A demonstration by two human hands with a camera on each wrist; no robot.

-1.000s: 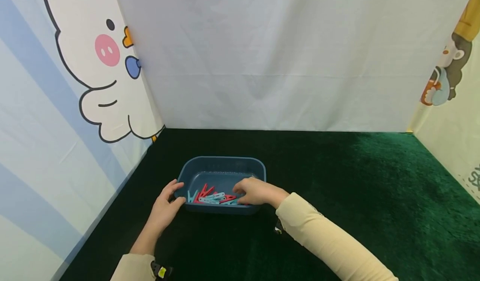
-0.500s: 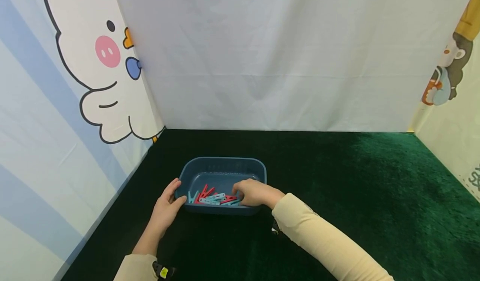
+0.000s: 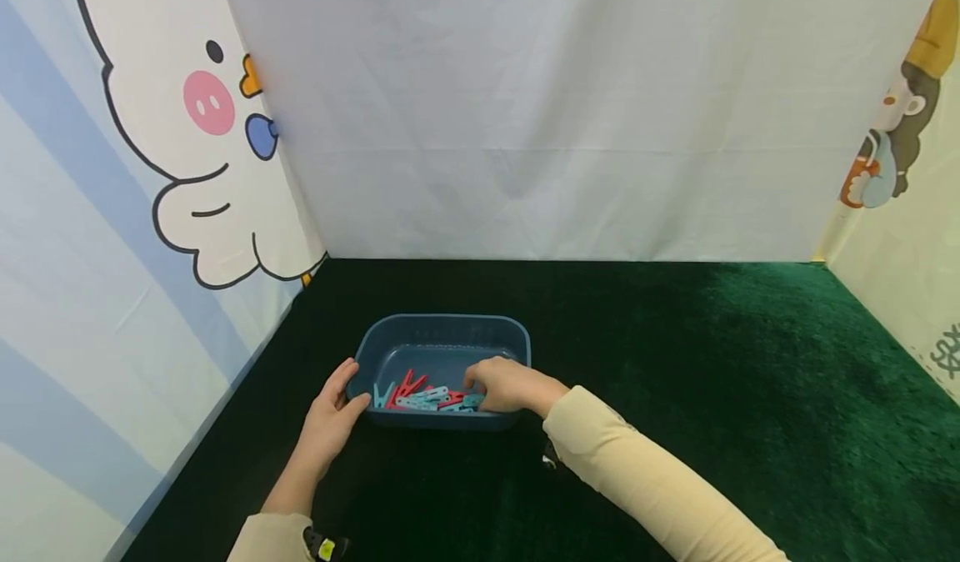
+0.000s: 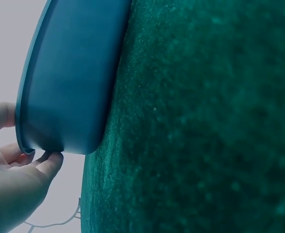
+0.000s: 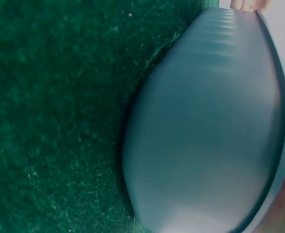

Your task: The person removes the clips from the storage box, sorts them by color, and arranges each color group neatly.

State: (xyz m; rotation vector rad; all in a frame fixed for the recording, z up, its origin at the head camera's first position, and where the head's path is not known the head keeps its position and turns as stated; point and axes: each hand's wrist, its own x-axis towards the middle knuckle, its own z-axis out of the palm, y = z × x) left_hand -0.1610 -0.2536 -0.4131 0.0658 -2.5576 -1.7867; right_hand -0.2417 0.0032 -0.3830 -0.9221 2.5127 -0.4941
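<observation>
A blue plastic bin point(image 3: 442, 323) holds a small heap of red clothespins point(image 3: 408, 383) and light-blue clothespins point(image 3: 423, 398) along its near side. My left hand point(image 3: 330, 418) grips the bin's near left corner; in the left wrist view its fingertips point(image 4: 51, 164) rest against the outer wall and rim. Reaching over the right rim, my right hand point(image 3: 510, 385) has its fingers curled down into the bin. A teal clothespin point(image 3: 472, 400) shows at those fingertips, pinched there and partly hidden. In the right wrist view the bin's wall point(image 5: 205, 121) hides most of that hand.
The bin stands on a dark green plush cloth point(image 3: 675, 378). A white fabric wall point(image 3: 570, 112) rises behind it. Printed cartoon panels close off the left side point(image 3: 150, 295) and the right side point(image 3: 900, 237).
My right hand has shifted slightly left and closed on a teal clothespin, which now shows at its fingertips. The left hand's fingers have moved in against the bin's rim.
</observation>
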